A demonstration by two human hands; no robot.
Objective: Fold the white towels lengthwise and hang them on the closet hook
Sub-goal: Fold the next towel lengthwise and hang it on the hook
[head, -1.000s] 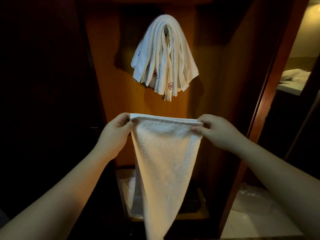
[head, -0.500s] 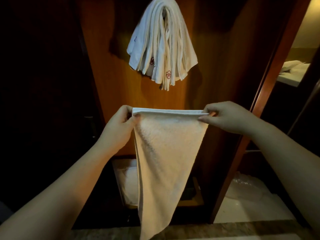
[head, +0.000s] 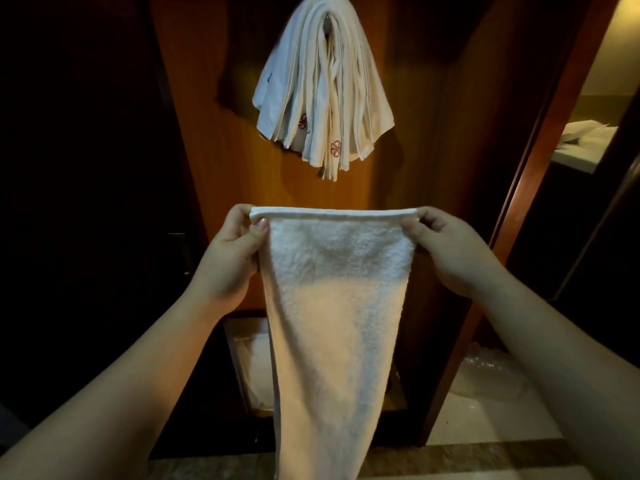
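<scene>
hanging long and narrow, white towel [head: 332, 306] pinched by both hands.

Up on the closet's wooden back panel [head: 207, 140], the hook [head: 327, 23] is carrying a thick bundle of folded white towels [head: 311, 95], draped over it and fanning out below. Down at the closet bottom there's a tray [head: 238, 358] with something white [head: 257, 362] lying in it. To my right, crumpled clear plastic [head: 491, 374] sits on the pale floor [head: 485, 424].
</scene>
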